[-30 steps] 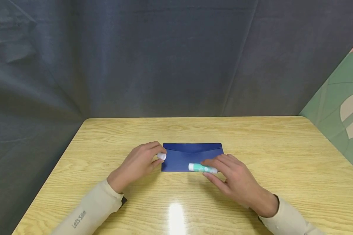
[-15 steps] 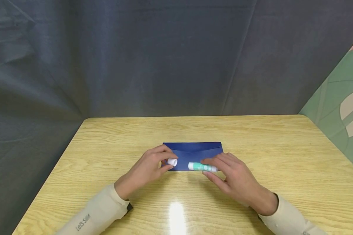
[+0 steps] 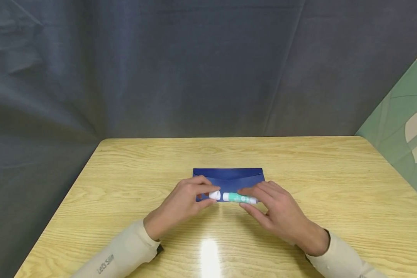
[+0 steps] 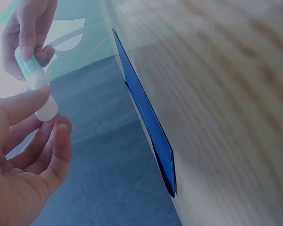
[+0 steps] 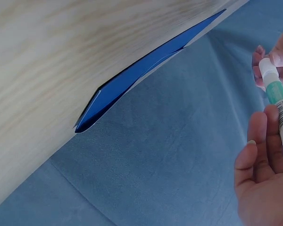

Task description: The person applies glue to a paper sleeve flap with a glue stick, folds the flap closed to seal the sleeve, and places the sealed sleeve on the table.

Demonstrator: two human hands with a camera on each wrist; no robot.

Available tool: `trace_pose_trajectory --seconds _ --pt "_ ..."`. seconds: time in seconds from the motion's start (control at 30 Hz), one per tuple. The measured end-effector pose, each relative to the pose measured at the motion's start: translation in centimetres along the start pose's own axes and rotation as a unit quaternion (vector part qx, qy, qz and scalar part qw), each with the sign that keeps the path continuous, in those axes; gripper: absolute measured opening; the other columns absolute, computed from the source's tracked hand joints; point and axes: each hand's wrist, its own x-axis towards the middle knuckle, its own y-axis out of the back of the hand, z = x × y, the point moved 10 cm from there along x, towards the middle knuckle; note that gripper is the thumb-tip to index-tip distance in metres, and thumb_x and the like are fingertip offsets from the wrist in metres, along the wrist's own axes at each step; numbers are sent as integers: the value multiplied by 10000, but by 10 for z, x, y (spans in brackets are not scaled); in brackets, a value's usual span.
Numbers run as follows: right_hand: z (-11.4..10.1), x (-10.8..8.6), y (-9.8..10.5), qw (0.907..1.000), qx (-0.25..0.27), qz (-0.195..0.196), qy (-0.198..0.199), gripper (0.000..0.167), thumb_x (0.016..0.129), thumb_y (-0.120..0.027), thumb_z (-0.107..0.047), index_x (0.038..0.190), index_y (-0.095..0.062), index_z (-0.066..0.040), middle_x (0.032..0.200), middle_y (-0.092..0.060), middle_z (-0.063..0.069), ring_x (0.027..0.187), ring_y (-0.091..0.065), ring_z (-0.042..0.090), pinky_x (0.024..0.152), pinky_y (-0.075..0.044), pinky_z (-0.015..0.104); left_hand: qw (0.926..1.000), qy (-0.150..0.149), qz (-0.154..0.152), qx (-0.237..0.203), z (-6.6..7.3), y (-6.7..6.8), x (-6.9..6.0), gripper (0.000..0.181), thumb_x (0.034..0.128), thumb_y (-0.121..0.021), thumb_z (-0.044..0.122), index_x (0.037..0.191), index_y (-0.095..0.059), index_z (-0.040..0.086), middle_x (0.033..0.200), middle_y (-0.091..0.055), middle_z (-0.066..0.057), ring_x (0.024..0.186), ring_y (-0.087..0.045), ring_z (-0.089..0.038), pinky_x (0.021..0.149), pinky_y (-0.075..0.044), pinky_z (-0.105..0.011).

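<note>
My left hand (image 3: 182, 200) pinches a white cap (image 3: 214, 195) between thumb and fingers. Level with it, my right hand (image 3: 277, 208) grips a green and white glue stick (image 3: 237, 197) that lies sideways, its white end toward the cap. In the head view a narrow gap separates cap and stick. The right wrist view shows the cap (image 5: 268, 67) lined up with the glue stick (image 5: 276, 92), whose barcode faces that camera. Beneath both hands lies a blue envelope (image 3: 229, 175), its flap side up; the hands cover part of its lower edge.
The wooden table (image 3: 142, 158) carries the envelope near its middle. A dark grey cloth (image 3: 194, 77) hangs behind the table and along its left side. At the right stands a green patterned panel (image 3: 403, 127).
My left hand has moved right with the cap, from the envelope's left edge to close beside the glue stick. The right hand and the stick have stayed nearly still.
</note>
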Motion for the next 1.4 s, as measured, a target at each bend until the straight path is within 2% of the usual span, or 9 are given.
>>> trace_pose_trajectory --seconds 0.13,0.23,0.43,0.6,0.77,0.9,1.13,1.4 --pt "-4 0 0 9996 -125 114 236 207 956 -667 -330 1063 -716 -160 909 -700 -82 772 -615 66 691 -465 234 9997 -214 -14 -113 6 -3 2 311 835 -798 141 1133 -757 61 1016 -699 -15 794 -639 -137 638 -477 -127" --pt "-8 1 0 9986 -235 211 430 267 1007 -579 -371 1048 -721 -149 892 -693 -72 751 -608 77 675 -472 249 9994 -336 -31 -122 9 -6 2 319 836 -793 151 1140 -755 62 1001 -689 -15 793 -632 -132 641 -473 -113" --pt "-12 1 2 9974 -170 359 605 318 1031 -523 -384 1033 -728 -142 889 -697 -71 746 -599 68 673 -475 235 9992 -380 -13 -94 12 -6 2 334 835 -791 151 1149 -749 46 1003 -688 -18 773 -619 -118 632 -466 -103" --pt "-11 1 5 9973 109 477 551 319 1030 -526 -383 1038 -727 -136 926 -710 -67 768 -614 62 687 -471 218 9989 -362 45 -292 12 -5 2 314 840 -786 152 1137 -754 56 1008 -696 -12 775 -627 -116 621 -469 -110" --pt "-10 3 7 9968 456 508 409 294 1018 -554 -379 1050 -724 -140 969 -728 -63 794 -637 64 708 -466 202 9980 -391 147 -467 11 -5 0 287 877 -749 178 1154 -752 102 998 -739 0 804 -647 -49 661 -505 -125" --pt "-8 4 6 9964 610 494 331 283 1011 -568 -373 1058 -724 -141 982 -732 -65 807 -639 59 724 -457 194 9981 -313 167 -511 11 -4 -1 298 889 -735 193 1169 -741 91 970 -746 -7 800 -652 -51 687 -519 -125" --pt "-6 3 7 9955 753 526 238 280 1005 -582 -364 1072 -722 -131 992 -734 -48 812 -637 58 724 -443 179 9976 -149 -6 -679 11 -9 -1 207 943 -662 220 1118 -710 120 980 -715 18 749 -577 -34 657 -496 -129" --pt "-3 2 8 9955 777 531 139 298 999 -585 -377 1092 -721 -128 987 -733 -55 817 -640 55 738 -462 179 9975 -432 103 -552 19 -9 -2 200 974 -617 218 1115 -687 94 903 -640 25 689 -468 -19 583 -432 -121"
